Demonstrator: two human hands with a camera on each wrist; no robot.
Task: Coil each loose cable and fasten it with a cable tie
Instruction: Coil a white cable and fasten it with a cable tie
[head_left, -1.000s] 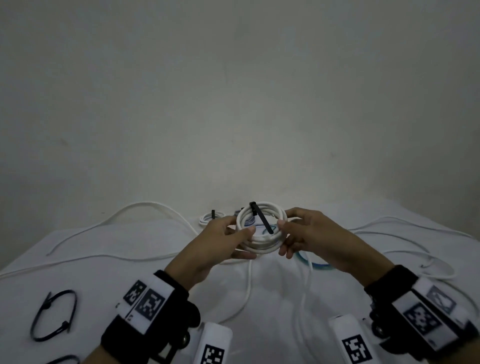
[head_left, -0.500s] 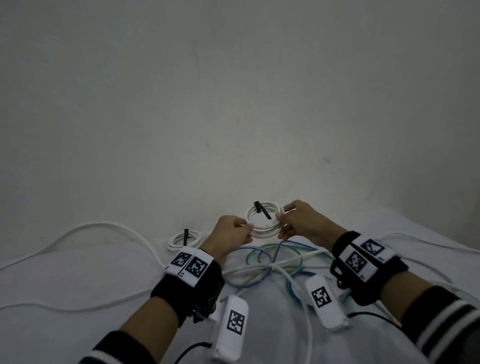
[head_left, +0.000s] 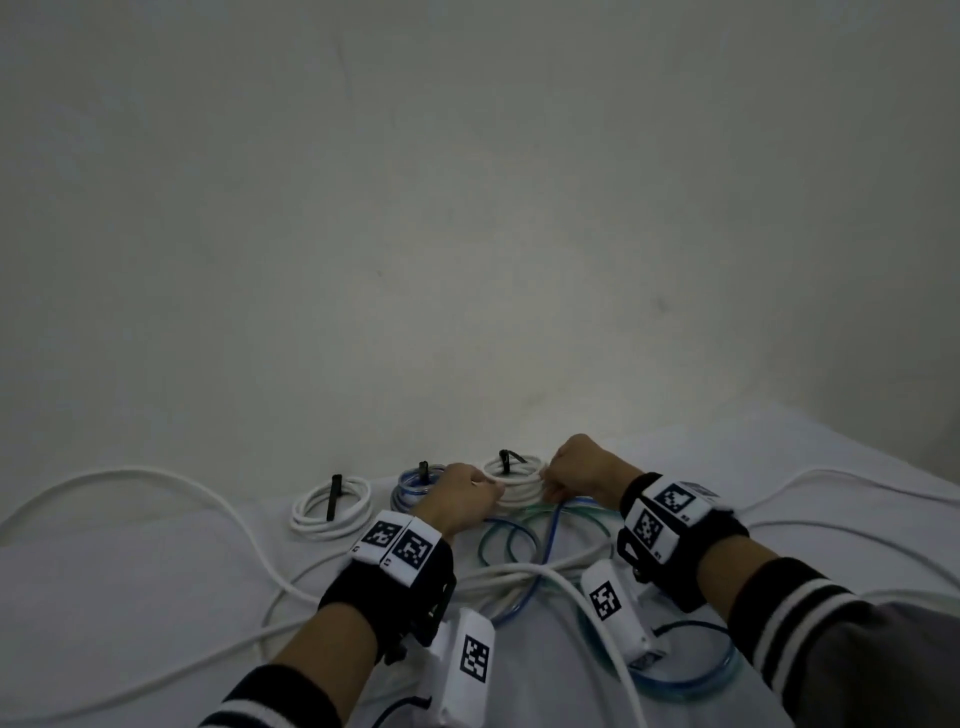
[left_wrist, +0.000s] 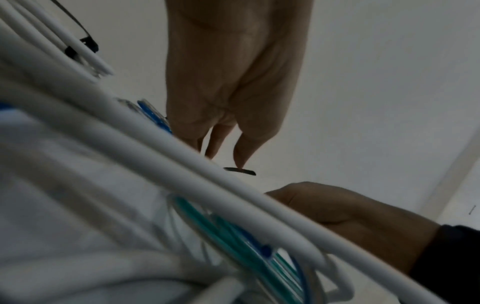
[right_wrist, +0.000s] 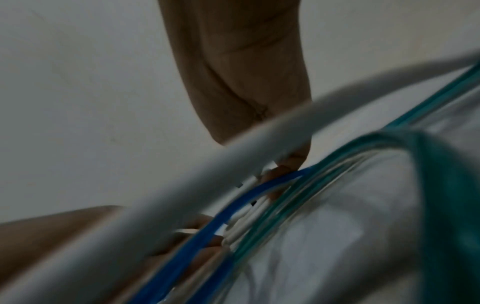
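Note:
A white cable coil bound with a black cable tie sits low at the table's far edge by the wall. My left hand grips its left side and my right hand grips its right side, fingers curled. In the left wrist view my left fingers point down at the black tie tail, with my right hand beyond. In the right wrist view the white coil strands lie behind a blue cable, and my fingers are mostly hidden.
Left of the held coil lie a tied blue coil and a tied white coil. Loose green, blue and white cables sprawl over the white table under my wrists. A wall stands right behind.
Both hands have carried the tied white coil forward and down, from mid-air to the table's far edge beside the blue coil. The head view has tilted up.

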